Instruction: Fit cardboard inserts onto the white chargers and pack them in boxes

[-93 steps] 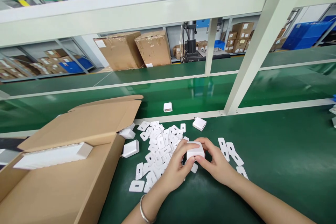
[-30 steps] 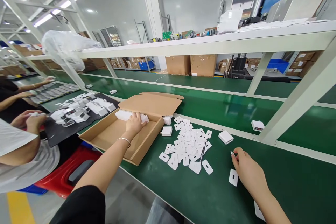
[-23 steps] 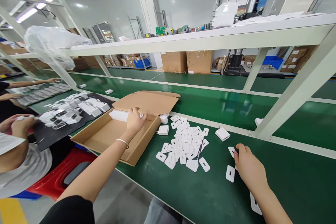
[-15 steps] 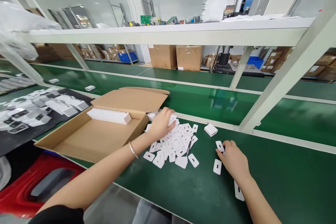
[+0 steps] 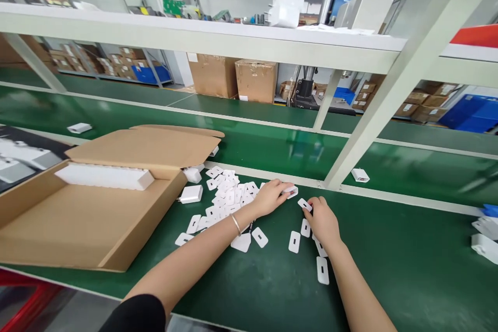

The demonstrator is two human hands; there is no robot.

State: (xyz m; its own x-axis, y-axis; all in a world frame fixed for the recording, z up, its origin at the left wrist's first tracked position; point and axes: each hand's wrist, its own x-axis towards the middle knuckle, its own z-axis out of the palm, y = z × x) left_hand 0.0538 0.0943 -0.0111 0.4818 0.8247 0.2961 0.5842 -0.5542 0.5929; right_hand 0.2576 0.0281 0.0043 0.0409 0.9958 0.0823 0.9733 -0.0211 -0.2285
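Note:
My left hand (image 5: pixel 271 197) is closed around a small white plastic housing (image 5: pixel 292 192) just right of the pile, its open end towards the right. Between the thumb and fingers of my right hand (image 5: pixel 323 222) is a white slotted plate (image 5: pixel 305 205), tilted up off the table and close to the housing. Several more slotted plates lie flat below it, one a little to the left (image 5: pixel 294 242) and one nearer me (image 5: pixel 322 271). Beneath and beyond my left forearm spreads a heap of such plates (image 5: pixel 229 194), partly hidden by the arm.
An open cardboard box (image 5: pixel 128 238) holding a row of white pieces (image 5: pixel 105 176) stands at left. Beside it lies a white block with prongs (image 5: pixel 191 194). A slanted frame post (image 5: pixel 361 119) rises behind my right hand. Another white housing (image 5: pixel 360 175) sits on the green strip beyond.
My left hand has moved right from the heap's back edge and taken hold of the white housing. My right hand has lifted a slotted plate. The view has turned to the right.

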